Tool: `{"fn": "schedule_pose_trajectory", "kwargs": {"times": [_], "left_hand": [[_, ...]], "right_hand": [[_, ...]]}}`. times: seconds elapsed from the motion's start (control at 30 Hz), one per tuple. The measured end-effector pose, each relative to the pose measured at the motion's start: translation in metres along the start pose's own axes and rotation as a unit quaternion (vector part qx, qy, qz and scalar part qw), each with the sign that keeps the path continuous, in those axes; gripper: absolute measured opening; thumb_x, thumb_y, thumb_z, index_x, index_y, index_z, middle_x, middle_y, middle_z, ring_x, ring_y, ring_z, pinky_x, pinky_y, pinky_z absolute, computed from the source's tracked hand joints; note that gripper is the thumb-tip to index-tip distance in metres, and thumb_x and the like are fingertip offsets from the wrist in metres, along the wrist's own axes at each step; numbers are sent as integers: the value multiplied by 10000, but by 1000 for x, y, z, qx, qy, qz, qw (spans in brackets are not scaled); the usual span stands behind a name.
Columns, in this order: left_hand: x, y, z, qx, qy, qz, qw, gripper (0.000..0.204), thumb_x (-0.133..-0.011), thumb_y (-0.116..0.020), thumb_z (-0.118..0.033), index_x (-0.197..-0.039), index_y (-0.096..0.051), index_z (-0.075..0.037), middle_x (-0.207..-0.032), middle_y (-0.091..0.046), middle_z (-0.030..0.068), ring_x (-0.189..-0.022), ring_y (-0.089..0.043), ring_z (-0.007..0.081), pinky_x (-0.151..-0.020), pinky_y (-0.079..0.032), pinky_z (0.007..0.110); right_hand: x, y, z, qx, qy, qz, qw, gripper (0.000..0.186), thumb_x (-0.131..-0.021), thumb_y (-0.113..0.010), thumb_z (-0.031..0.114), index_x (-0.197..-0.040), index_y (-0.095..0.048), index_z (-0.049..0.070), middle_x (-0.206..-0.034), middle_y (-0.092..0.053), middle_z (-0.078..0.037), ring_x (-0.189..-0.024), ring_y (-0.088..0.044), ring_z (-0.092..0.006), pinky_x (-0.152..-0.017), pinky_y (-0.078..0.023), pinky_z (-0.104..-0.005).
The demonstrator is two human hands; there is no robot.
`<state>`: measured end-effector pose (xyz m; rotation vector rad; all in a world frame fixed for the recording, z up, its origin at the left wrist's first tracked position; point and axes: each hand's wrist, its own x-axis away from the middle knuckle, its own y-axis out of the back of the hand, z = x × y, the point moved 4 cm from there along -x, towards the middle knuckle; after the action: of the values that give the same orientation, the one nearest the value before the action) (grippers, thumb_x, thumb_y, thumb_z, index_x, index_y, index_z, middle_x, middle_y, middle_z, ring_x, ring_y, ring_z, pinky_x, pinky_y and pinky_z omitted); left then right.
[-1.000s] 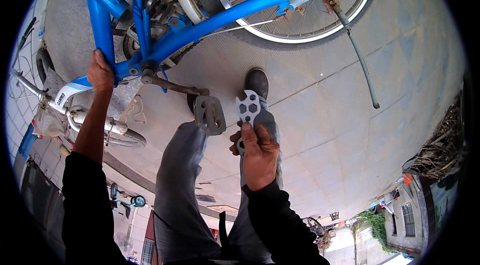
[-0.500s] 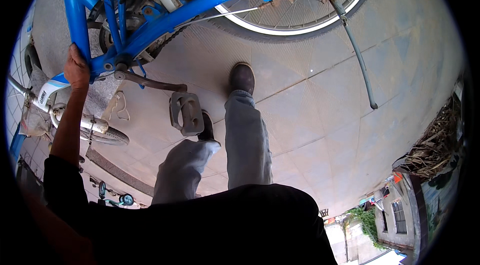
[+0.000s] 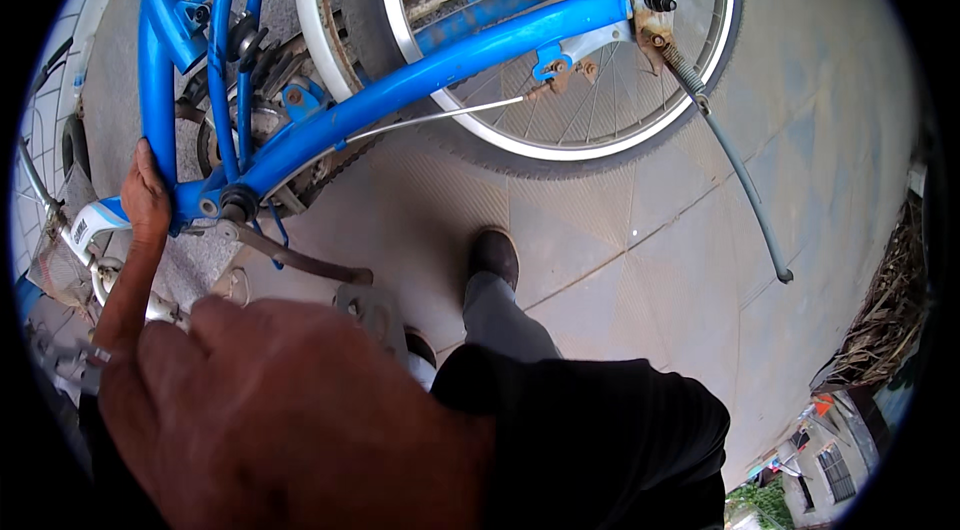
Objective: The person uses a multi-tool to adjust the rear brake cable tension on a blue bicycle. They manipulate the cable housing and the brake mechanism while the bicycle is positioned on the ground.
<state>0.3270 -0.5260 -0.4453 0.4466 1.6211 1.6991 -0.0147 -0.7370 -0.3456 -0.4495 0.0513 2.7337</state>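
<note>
The blue bicycle (image 3: 390,75) lies across the upper view, with its wheel (image 3: 565,150), crank (image 3: 300,258) and kickstand (image 3: 745,180) showing. My left hand (image 3: 147,198) grips a blue frame tube near the crank joint, its fingers partly behind the tube. Close to the camera, my right hand (image 3: 290,400) looms large and blurred with its fingers curled. A blurred grey metal tool (image 3: 75,355) sticks out beyond those fingers; its exact kind cannot be made out. My right hand hides part of the pedal (image 3: 375,315).
Paving tiles (image 3: 600,240) spread beneath, with my shoe (image 3: 494,258) on them. A small white bicycle (image 3: 95,235) stands at left behind my left arm. Dry sticks (image 3: 870,320) are heaped at the right edge, and a building (image 3: 835,475) shows at lower right.
My right hand has come into view at lower left with the metal tool. The bicycle appears lower in the picture. My left hand keeps its grip on the frame.
</note>
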Motion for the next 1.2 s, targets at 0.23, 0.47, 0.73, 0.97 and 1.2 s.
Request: {"fn": "schedule_pose_trajectory", "kwargs": {"times": [0.23,0.47,0.73,0.97,1.2], "left_hand": [[0,-2,0,31,-7,0,1000,515,-976,-292,-392,-1161,-559,8,-946,-609,273,-833,-596,412,-746,-453,420],[1,16,-41,65,79,-1,995,506,-945,-311,-448,-1116,-599,-69,-949,-619,243,-885,-591,409,-788,-440,445],[2,35,-49,62,32,-49,996,500,-929,-377,-448,-802,-593,-16,-695,-604,250,-667,-604,411,-621,-457,502],[4,34,-41,65,41,-36,996,509,-930,-363,-465,-809,-584,-23,-707,-603,244,-664,-598,408,-608,-457,491],[7,27,-38,66,29,-24,997,481,-936,-352,-458,-872,-581,-40,-712,-608,226,-654,-598,399,-596,-455,487]], "right_hand": [[23,5,-47,164,0,-43,986,87,-779,-568,105,-799,-555,21,-741,-573,-113,-684,-603,-258,-575,-457,-364],[53,12,-98,7,-176,-123,977,201,-882,-562,196,-858,-607,1,-667,-601,-66,-557,-579,-153,-491,-447,-290],[48,-5,-84,-195,-301,-230,905,296,-921,-513,275,-859,-559,-11,-622,-555,-73,-461,-490,-147,-429,-371,-252],[54,-18,-86,-141,-321,-132,927,233,-912,-543,226,-910,-574,-5,-663,-583,-57,-483,-519,-119,-417,-368,-230],[30,11,-95,49,-360,-62,930,194,-887,-575,185,-910,-590,-7,-699,-610,-71,-513,-558,-110,-439,-415,-218]]}}
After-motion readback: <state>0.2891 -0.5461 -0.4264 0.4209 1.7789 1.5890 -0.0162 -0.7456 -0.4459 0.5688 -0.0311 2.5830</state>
